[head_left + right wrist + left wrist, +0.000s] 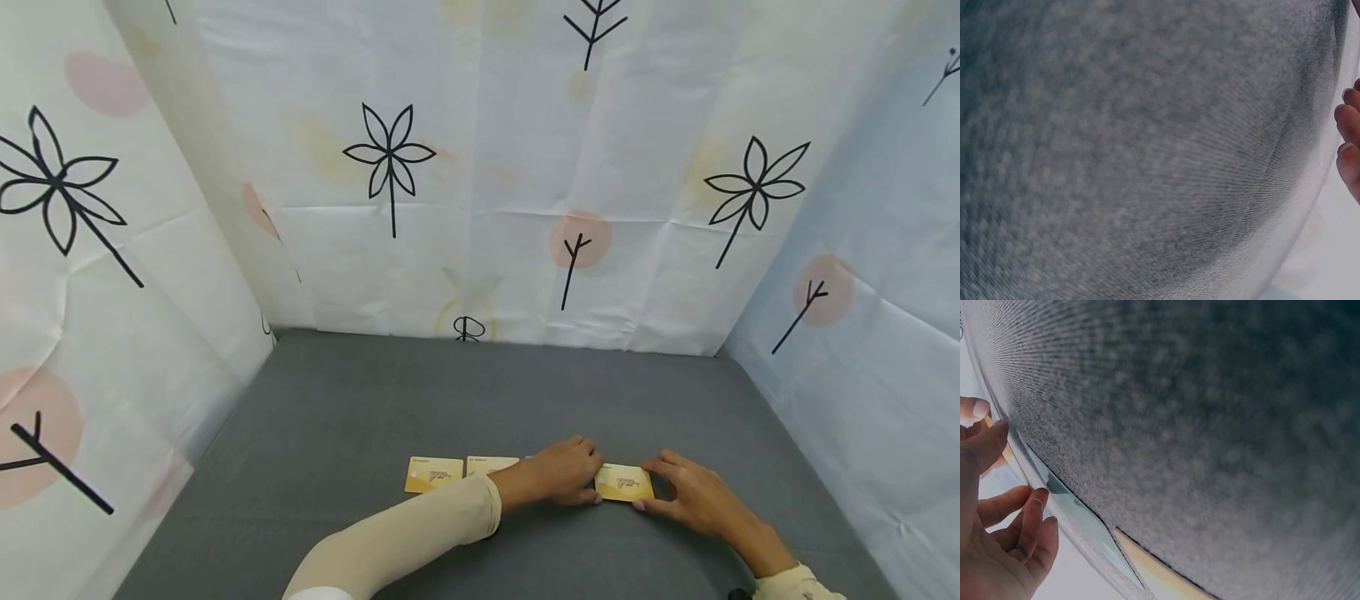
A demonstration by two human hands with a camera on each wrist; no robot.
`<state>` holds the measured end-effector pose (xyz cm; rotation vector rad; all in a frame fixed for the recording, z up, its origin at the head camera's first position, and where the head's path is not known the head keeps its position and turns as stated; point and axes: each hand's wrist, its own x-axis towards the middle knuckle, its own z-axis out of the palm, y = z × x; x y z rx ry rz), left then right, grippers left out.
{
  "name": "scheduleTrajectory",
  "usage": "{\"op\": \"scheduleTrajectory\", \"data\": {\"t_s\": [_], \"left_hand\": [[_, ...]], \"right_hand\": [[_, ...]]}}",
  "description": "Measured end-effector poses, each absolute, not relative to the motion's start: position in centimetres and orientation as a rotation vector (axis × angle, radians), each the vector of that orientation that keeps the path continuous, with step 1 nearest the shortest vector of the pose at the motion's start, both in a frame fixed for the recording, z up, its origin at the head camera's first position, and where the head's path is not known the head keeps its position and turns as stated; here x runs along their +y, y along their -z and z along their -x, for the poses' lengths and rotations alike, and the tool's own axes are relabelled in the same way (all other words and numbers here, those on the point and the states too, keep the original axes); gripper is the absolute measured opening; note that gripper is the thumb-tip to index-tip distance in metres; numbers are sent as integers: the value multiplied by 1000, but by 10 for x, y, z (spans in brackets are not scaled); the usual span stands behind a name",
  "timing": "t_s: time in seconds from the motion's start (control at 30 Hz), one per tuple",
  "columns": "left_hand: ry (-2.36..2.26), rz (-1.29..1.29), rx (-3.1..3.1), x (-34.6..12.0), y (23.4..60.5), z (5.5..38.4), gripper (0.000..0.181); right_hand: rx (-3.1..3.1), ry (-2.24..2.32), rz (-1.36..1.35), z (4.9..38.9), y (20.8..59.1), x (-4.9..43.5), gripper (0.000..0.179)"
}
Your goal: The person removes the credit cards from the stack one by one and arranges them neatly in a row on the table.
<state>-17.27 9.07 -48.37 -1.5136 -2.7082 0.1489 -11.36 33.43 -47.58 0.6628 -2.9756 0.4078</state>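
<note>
A yellow card (624, 482) lies near the front right of the dark grey tabletop, between both hands. My left hand (562, 471) pinches its left side, with thumb at the near corner and fingers at the far one. At the right side, my right hand (693, 493) holds the card with thumb and forefinger on the near and far corners. In the left wrist view that card (1015, 461) appears edge-on between the fingers. Beneath my left wrist lies a light blue card (1088, 522), mostly hidden in the head view. Only fingertips (1349, 122) of my right hand show in its wrist view.
To the left, two more yellow cards, one at the end (433, 474) and one beside it (491, 464), continue the row; my left forearm partly covers the second. Patterned white cloth walls (480, 167) enclose the grey tabletop (480, 392) at the back and both sides.
</note>
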Motion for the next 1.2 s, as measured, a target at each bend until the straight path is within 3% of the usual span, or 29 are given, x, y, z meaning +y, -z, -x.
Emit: {"op": "scheduleTrajectory", "data": {"t_s": [1.2], "left_hand": [[-158,1479,-2717,94,488,171,48]], "right_hand": [[-3026,-446,-712,118,477,335,56]]}}
